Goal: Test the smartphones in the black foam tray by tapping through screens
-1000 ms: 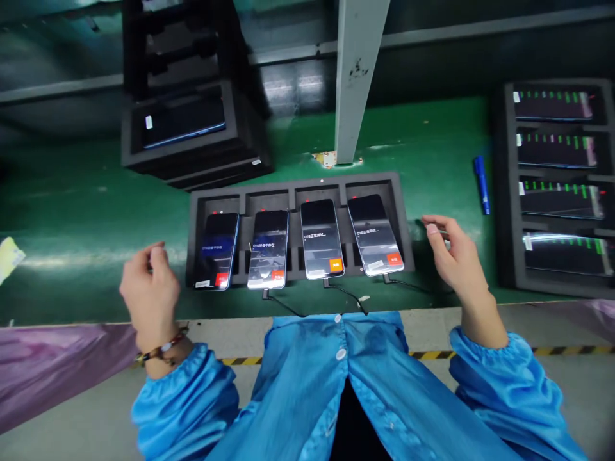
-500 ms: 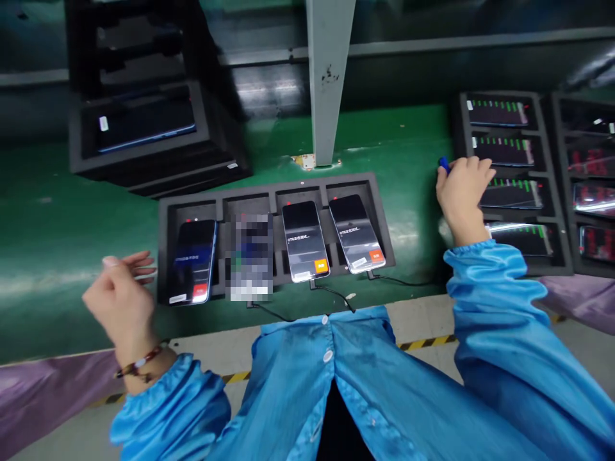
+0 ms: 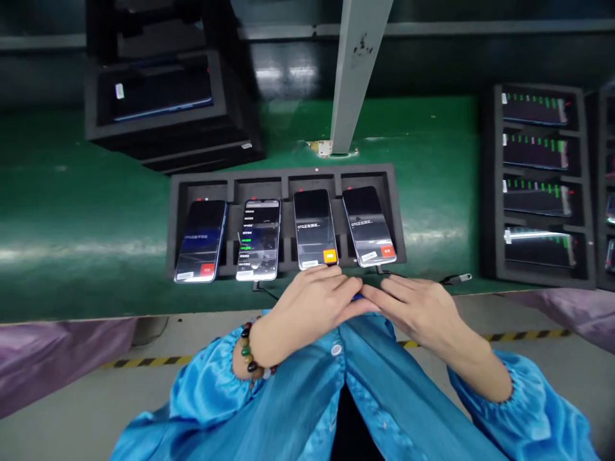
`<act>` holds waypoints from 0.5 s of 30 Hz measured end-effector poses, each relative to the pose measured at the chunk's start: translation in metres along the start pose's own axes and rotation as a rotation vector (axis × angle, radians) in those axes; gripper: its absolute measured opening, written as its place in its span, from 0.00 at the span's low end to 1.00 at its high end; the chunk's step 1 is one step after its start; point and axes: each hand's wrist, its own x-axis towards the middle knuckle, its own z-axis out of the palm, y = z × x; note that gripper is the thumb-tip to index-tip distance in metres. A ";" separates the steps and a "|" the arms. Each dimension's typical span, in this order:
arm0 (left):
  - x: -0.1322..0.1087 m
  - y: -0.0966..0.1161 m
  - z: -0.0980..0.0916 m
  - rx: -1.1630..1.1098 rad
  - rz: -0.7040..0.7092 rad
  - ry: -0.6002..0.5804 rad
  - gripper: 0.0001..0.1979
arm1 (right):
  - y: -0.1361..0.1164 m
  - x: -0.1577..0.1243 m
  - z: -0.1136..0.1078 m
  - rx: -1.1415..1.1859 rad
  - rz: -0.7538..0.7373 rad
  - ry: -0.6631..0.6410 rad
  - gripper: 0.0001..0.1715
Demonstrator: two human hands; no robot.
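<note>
Before me a black foam tray [image 3: 402,230] holds smartphones in a row. The leftmost phone [image 3: 200,240] and the one beside it [image 3: 258,240] have lit screens. My left hand [image 3: 319,298] is closed at the lower edge of the third phone [image 3: 316,227]; its fingertips hide what they grip. My right hand [image 3: 420,310], also closed, meets it below the rightmost phone [image 3: 369,224]. Between their fingertips shows a sliver of a small blue object [image 3: 357,296], mostly covered. Black cables [image 3: 262,289] run from lower phone edges.
Left, black foam trays [image 3: 221,102] stand stacked, with a phone in the top one. Another phone-filled tray [image 3: 589,211] is at right. A metal post [image 3: 360,70] rises behind the middle tray. A silver-ended plug [image 3: 456,279] lies near the front edge of the green bench [image 3: 442,205].
My right hand has come from the right-hand tray to the front of the middle tray with the blue object. My left hand has moved right to meet it. The view has shifted.
</note>
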 end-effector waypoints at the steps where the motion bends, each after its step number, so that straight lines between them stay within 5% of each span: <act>1: -0.001 -0.001 0.004 -0.004 -0.015 -0.031 0.23 | -0.001 -0.002 0.003 -0.009 0.023 0.004 0.13; 10: -0.013 -0.001 -0.006 -0.356 -0.150 -0.213 0.19 | -0.003 -0.005 0.007 0.038 -0.021 0.008 0.10; 15: -0.025 0.002 -0.006 -0.372 -0.205 -0.264 0.21 | -0.020 0.008 0.010 0.126 0.010 -0.039 0.17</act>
